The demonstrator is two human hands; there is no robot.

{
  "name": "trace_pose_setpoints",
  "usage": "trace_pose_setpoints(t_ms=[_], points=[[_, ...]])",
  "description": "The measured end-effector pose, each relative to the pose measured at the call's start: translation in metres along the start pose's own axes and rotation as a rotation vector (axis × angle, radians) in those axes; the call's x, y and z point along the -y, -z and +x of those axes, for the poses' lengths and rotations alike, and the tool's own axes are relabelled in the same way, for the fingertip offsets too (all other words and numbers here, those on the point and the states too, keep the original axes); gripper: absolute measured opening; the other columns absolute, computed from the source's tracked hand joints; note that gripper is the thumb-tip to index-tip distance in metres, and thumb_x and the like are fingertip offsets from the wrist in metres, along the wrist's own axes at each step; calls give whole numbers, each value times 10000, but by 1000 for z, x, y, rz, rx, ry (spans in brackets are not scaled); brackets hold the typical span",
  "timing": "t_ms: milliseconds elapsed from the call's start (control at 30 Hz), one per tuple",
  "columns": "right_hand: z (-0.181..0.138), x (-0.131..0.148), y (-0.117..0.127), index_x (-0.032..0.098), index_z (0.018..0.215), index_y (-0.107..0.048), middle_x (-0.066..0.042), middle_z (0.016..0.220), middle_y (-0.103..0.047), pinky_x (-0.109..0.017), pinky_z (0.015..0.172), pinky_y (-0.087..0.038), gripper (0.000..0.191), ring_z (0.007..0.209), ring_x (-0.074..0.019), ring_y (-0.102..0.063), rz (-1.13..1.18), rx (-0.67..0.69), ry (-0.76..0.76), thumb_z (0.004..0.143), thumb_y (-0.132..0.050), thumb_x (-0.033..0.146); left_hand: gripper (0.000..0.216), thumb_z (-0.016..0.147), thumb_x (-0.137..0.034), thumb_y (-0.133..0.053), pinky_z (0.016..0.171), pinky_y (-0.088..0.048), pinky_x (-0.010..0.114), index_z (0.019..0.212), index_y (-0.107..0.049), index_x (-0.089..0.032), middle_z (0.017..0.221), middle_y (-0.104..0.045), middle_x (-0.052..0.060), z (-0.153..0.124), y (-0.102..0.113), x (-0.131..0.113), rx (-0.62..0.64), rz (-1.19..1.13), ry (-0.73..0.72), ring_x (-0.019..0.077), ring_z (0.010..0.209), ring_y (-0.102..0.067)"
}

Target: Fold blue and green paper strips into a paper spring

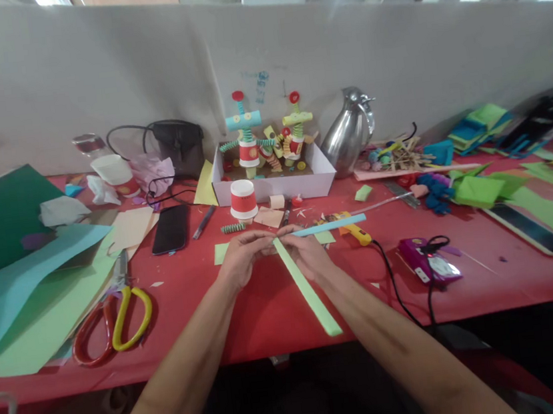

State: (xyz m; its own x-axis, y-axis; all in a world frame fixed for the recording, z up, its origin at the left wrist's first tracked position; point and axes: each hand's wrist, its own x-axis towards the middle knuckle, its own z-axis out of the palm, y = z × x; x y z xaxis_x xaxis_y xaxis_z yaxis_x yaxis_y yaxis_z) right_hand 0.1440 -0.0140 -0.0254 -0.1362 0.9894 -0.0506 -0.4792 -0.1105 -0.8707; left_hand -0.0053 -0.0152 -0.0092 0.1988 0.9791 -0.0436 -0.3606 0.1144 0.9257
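Observation:
My left hand (242, 259) and my right hand (308, 251) meet over the red table (269, 308), fingers pinched together where two paper strips cross. A light green strip (307, 290) runs from the pinch toward me. A light blue strip (332, 225) runs from the pinch out to the right. Both hands are closed on the joined ends. Just beyond the hands stands a red and white paper cup (243, 200) with a small green paper spring (233, 228) beside it.
A white box (274, 184) of paper-spring figures sits behind. Scissors (113, 317) and paper sheets (25, 291) lie left, with a phone (170, 229). A glue gun (354, 229), purple device (429, 262), silver jug (348, 132) and paper scraps lie right.

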Motion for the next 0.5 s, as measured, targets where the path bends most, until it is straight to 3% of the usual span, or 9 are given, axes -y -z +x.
trace_pose_setpoints(t_ms=[267,500], points=[[1,0,0,214,718,-655,52,595,-567,-253,583,-393,128,575,-107,-494,-77,-19,49,615,-718,254,162,644,-204,-767,664,-496,293,792,-738,-145,726,-688,51,3,4,4,-14,81,-31,149,655,-623],[0,-2,0,222,790,-667,44,671,-612,-269,666,-452,188,647,-120,-551,-71,16,100,638,-754,291,232,632,-227,-783,675,-515,286,838,-702,-157,765,-684,32,3,2,1,-40,95,-80,146,686,-636]])
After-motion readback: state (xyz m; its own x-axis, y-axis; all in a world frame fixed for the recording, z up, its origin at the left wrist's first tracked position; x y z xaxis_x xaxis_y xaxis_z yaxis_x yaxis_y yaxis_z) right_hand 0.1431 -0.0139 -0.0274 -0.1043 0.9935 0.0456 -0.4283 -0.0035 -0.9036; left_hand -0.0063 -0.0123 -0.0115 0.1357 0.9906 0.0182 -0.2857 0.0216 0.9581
